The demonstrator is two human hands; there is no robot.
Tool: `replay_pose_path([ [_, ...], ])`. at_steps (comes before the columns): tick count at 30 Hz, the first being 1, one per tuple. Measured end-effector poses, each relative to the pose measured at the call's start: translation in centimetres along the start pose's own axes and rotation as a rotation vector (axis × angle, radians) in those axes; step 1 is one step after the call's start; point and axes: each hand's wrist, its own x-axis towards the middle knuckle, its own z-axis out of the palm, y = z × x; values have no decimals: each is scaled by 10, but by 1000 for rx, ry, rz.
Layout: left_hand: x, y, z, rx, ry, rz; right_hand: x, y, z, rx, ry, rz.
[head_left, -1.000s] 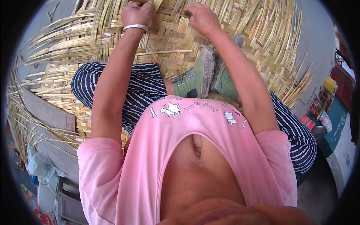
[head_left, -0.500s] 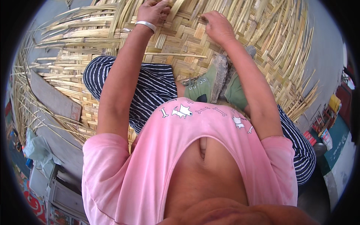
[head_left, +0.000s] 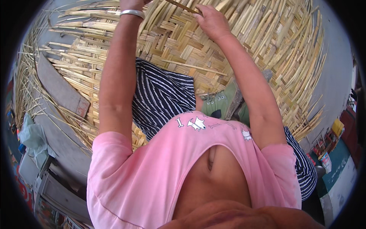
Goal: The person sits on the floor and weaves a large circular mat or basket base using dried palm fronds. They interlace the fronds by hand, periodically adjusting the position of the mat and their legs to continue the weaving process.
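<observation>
A large mat (head_left: 179,49) of flat, pale yellow-green split reeds, woven in a slanting pattern, spreads in front of me. At the far side my right hand (head_left: 213,23) pinches the near end of a thin brownish strip (head_left: 180,6) between thumb and fingers, just above the weave. That strip runs up and left out of the picture. My left hand (head_left: 131,4), with a silver bangle (head_left: 132,13) at its wrist, reaches the upper edge. Its fingers are mostly cut off there, so whether they hold anything is hidden.
Loose reed ends (head_left: 82,28) fan out on the left. A flat grey board (head_left: 59,82) lies over reeds at left. One loose reed (head_left: 194,67) rests across the mat near my green shoe (head_left: 221,101). A pale plastic bag (head_left: 32,133) is at far left; a small rack (head_left: 324,143) stands at right.
My left hand has moved up and left, partly out of view. My right hand has shifted slightly left and up, and the brownish strip now shows in it. My view has shifted too.
</observation>
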Motion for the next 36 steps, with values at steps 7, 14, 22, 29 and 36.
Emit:
replay_pose_path([
  [7, 30, -13, 12, 37, -208, 71, 14, -19, -9, 12, -107, 243],
  [14, 55, -58, 5, 479, -537, -77, -3, -31, -4, 357, 204, 485],
  [22, 40, -41, 70, 1027, -473, 61, -13, -23, -3, 824, 296, 503],
  [29, 34, -35, 65, 693, -593, -211, -2, -36, -19, 674, 187, 581],
  [36, 7, -18, 85, 606, -574, -183, 1, -32, -17, 719, 167, 558],
])
